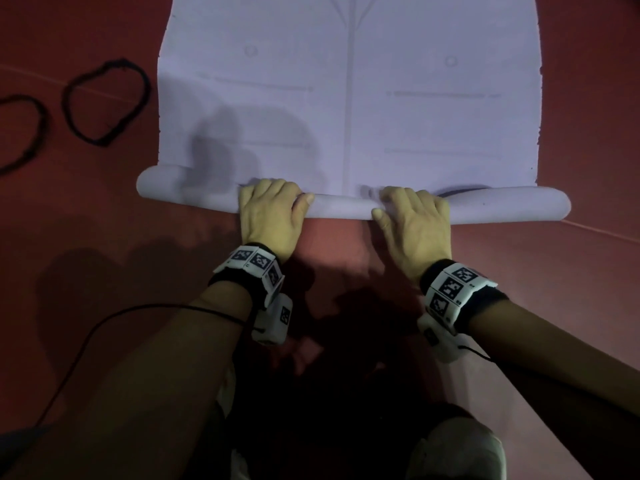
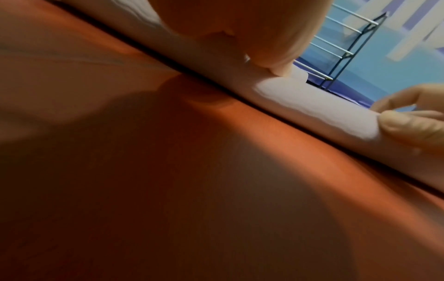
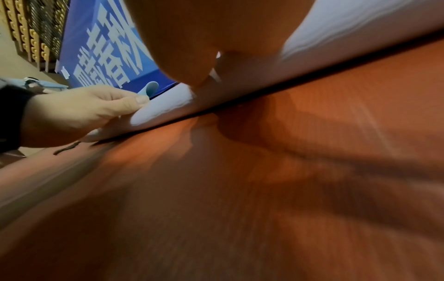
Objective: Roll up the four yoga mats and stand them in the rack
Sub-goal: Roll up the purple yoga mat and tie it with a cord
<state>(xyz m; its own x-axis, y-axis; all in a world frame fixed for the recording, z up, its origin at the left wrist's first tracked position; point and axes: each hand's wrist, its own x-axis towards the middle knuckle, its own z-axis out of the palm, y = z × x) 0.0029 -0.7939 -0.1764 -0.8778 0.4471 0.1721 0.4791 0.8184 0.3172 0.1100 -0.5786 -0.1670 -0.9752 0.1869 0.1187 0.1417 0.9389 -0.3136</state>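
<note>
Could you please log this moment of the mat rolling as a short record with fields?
mat: lavender yoga mat, near end rolled into a thin roll, rest flat on the red floor
left hand: left hand curled over the roll, left of centre
right hand: right hand curled over the roll, right of centre
nearby: two black bands on the floor, left of the mat
rack: wire rack in left wrist view; no mats visible in it

Both arms reach forward, side by side. The left hand (image 1: 270, 213) and right hand (image 1: 415, 220) lie palm down, fingers curled.
</note>
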